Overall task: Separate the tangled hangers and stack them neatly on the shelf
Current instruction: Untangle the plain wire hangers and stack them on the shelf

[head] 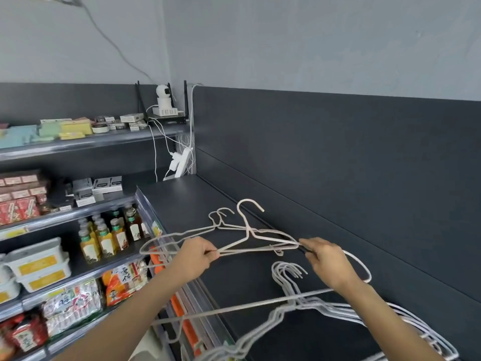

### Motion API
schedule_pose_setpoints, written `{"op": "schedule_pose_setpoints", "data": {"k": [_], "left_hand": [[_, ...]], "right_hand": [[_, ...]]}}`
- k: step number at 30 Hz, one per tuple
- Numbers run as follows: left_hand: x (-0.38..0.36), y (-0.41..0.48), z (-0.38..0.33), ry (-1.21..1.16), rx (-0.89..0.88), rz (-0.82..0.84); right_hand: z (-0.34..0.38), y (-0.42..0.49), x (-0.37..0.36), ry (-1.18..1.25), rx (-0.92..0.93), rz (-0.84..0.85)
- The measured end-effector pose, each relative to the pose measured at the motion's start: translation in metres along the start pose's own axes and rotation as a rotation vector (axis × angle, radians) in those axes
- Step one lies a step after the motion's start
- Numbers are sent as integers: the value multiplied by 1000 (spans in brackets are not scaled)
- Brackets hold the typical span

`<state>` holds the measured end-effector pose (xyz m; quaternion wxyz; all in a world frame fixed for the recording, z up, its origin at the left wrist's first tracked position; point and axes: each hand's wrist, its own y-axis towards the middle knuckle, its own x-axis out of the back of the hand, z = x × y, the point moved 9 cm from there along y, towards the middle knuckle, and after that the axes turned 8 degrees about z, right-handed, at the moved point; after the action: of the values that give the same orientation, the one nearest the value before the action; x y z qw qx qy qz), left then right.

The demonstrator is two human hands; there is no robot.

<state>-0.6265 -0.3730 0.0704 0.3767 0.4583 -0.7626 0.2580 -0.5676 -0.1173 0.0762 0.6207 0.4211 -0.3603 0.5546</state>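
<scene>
A tangle of pale wire hangers [250, 230] hangs just above the dark shelf [187, 204], hooks pointing away from me. My left hand [195, 254] pinches the lower bars of the tangle at its left. My right hand [325, 259] grips the right ends of the same hangers, where one wire loops out past my wrist. Nearer to me a stack of matching hangers [325, 306] lies on the shelf, hooks together, partly hidden under my right forearm. One long hanger bar [234, 308] juts left over the shelf edge.
A dark back panel [338, 165] walls the shelf on the right. At the far corner sit a power strip with white cables [182, 162] and a camera on a router [164, 100]. Left shelves hold bottles [112, 235], snack packets [122, 280] and boxes [36, 264].
</scene>
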Motion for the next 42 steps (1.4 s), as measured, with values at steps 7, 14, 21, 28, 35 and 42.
{"op": "schedule_pose_setpoints", "data": {"k": [7,14,21,28,35,42], "left_hand": [[41,70,87,-53,55,-43],[34,132,143,40,80,91],[17,149,153,252,108,112],[24,141,131,373,-32,33],[28,135,132,403,-61,70],[7,179,148,324,-7,282]], "right_hand": [[27,33,-37,-46,-98,24],[53,40,-76,59,-277,18],[55,37,-79,54,-390,-1],[61,49,-82,92,-354,-16],[74,74,-92,100,-314,20],[77,108,-106,33,-367,86]]}}
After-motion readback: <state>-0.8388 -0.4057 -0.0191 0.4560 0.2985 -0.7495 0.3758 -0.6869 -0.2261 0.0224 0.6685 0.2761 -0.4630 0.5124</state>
